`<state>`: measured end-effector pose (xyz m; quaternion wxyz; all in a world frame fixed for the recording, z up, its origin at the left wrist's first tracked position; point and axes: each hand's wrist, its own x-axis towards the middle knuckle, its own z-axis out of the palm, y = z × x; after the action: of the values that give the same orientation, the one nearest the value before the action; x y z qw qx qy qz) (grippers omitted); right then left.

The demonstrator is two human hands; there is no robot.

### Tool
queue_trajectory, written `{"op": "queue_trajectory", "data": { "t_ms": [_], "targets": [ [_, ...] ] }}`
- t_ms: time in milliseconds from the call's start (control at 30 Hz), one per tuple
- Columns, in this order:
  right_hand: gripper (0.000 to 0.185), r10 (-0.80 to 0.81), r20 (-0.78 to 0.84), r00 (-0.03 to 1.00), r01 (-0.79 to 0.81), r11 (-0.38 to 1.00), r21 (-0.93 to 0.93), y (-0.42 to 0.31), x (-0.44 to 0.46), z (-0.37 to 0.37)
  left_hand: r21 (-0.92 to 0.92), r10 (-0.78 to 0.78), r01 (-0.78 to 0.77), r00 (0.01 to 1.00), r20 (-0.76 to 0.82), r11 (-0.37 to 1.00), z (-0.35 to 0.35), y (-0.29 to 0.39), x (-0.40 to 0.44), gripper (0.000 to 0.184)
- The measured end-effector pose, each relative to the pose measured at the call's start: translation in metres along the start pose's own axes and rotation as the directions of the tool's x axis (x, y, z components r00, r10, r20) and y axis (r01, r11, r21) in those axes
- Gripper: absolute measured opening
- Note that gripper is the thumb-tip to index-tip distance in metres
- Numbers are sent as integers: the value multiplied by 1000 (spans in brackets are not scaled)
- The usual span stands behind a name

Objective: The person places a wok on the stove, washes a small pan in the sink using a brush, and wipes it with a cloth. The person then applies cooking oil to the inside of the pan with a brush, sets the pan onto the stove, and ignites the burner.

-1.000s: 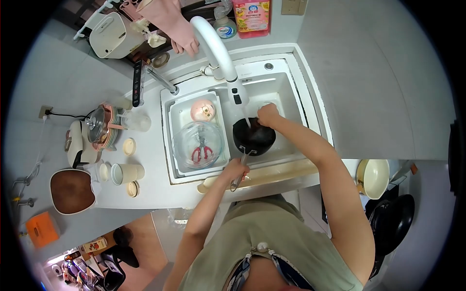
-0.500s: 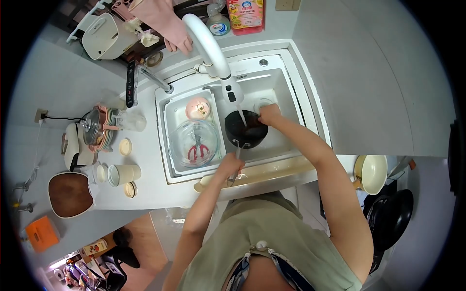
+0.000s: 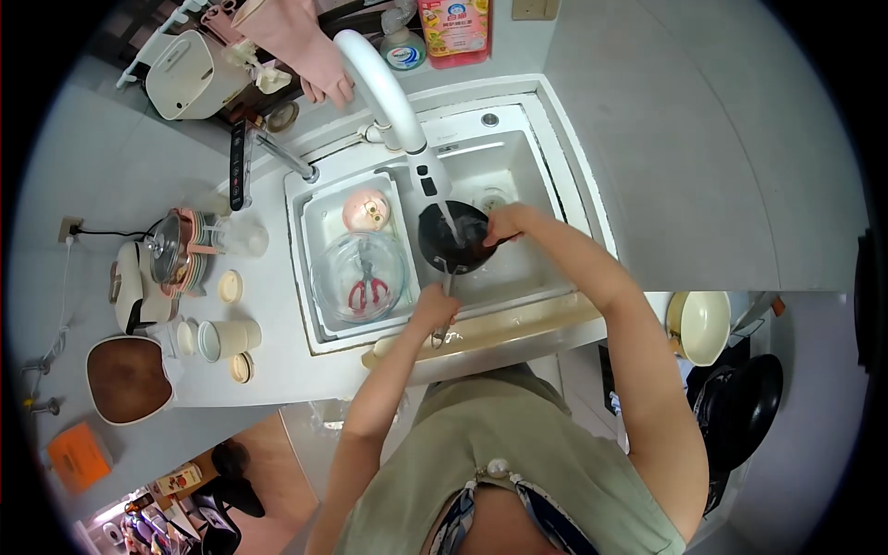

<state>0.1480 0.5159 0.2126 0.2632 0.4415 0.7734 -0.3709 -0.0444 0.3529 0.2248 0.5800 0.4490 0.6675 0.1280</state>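
Note:
A dark pot (image 3: 451,242) is held in the right basin of the sink, under the white faucet (image 3: 393,102), and water runs into it. My left hand (image 3: 436,310) is wrapped round the metal handle (image 3: 447,294) on the pot's near side. At the pot's right rim is my right hand (image 3: 508,224), its fingers closed there; whether they hold anything besides the rim is hidden. The pot's inside looks dark and wet.
The left basin holds a clear glass bowl (image 3: 335,277), red-handled scissors (image 3: 368,296) and a pink round item (image 3: 366,210). Jars and lids (image 3: 229,339) stand on the left counter. A cream pan (image 3: 698,328) and a black wok (image 3: 743,412) are at the right.
The view has shifted slightly, so the sink sits further left. The pot is tilted differently and my right hand has moved along its rim. My left hand keeps its hold on the handle.

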Motion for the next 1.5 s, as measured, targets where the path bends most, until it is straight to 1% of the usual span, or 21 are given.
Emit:
{"op": "queue_trajectory", "data": {
  "t_ms": [67, 133, 167, 233, 267, 300, 367, 433, 467, 500, 600, 700, 767, 800, 900, 933, 1033, 1133, 1267, 1400, 1500],
  "targets": [
    [29, -14, -115, 993, -34, 914, -404, 7, 10, -8, -14, -4, 4, 1000, 28, 1000, -1, -3, -1, 19],
    [28, -64, -282, 957, -154, 711, -686, 15, 19, -6, 10, 14, -14, 997, 81, 1000, 5, -6, 1, 15],
    [29, -39, -340, 940, -195, 753, -628, 23, 20, -4, -169, -39, 60, 991, 126, 984, 5, -6, 4, 13],
    [32, 16, -441, 897, -260, 827, -499, 18, -7, -13, -491, -123, 229, 963, 239, 840, 0, -4, 7, 10],
    [32, 54, -494, 868, -289, 863, -414, 19, -15, -14, -657, -189, 460, 877, 442, 598, -9, -3, 11, 13],
    [33, 95, -543, 835, -312, 893, -324, 21, -22, -15, -701, -128, 506, 846, 518, 503, -14, -7, 11, 16],
    [33, 143, -618, 773, -318, 931, -182, 25, -36, -27, -741, 22, 596, 775, 632, 309, -21, -10, 16, 20],
    [33, 170, -670, 723, -290, 954, -71, 27, -56, -36, -744, 259, 667, 727, 635, -49, -13, -11, 12, 17],
    [33, 176, -722, 669, -291, 956, -37, 26, -67, -39, -688, 347, 690, 716, 606, -223, -9, -9, 7, 16],
    [32, 198, -722, 662, -290, 957, -4, 26, -77, -42, -599, 426, 701, 712, 558, -387, -4, -7, 3, 15],
    [31, 214, -732, 647, -263, 963, 49, 23, -95, -42, -527, 520, 676, 735, 434, -515, 6, -5, -1, 15],
    [31, 101, -663, 742, -131, 991, 5, 4, -102, -19, -538, 547, 707, 702, 456, -458, -1, -6, 2, 15],
    [30, 16, -625, 781, -77, 995, -70, -18, -104, 4, -517, 529, 704, 708, 467, -487, -3, -2, -2, 16],
    [31, -27, -675, 738, -49, 994, -93, -22, -95, 15, -507, 518, 702, 712, 474, -500, -5, -2, -4, 16],
    [32, 56, -765, 642, -103, 995, -13, -15, -68, 8, -427, 535, 725, 687, 491, -540, -2, -12, -9, 14],
    [32, 128, -718, 684, -169, 986, 14, -7, -58, -1, -422, 525, 731, 680, 511, -536, -2, -13, -15, 14],
    [32, 191, -653, 733, -263, 965, -13, 26, -39, -5, -467, 574, 770, 637, 515, -436, -6, -13, -31, 13],
    [33, 217, -625, 750, -259, 965, 24, 48, -31, 14, -470, 617, 769, 633, 467, -434, -6, -10, -37, 13],
    [32, 235, -457, 858, -293, 954, -59, 40, -42, 34, -528, 623, 736, 660, 419, -425, -11, -2, -23, 15],
    [35, 152, -397, 905, -132, 988, 78, 14, -78, 29, -664, 555, 652, 726, 406, -367, -8, -1, 6, 13],
    [35, 210, -444, 871, -92, 958, 273, 4, -96, 17, -534, 591, 703, 699, 403, -469, -11, -3, 19, 15]
  ]
}}
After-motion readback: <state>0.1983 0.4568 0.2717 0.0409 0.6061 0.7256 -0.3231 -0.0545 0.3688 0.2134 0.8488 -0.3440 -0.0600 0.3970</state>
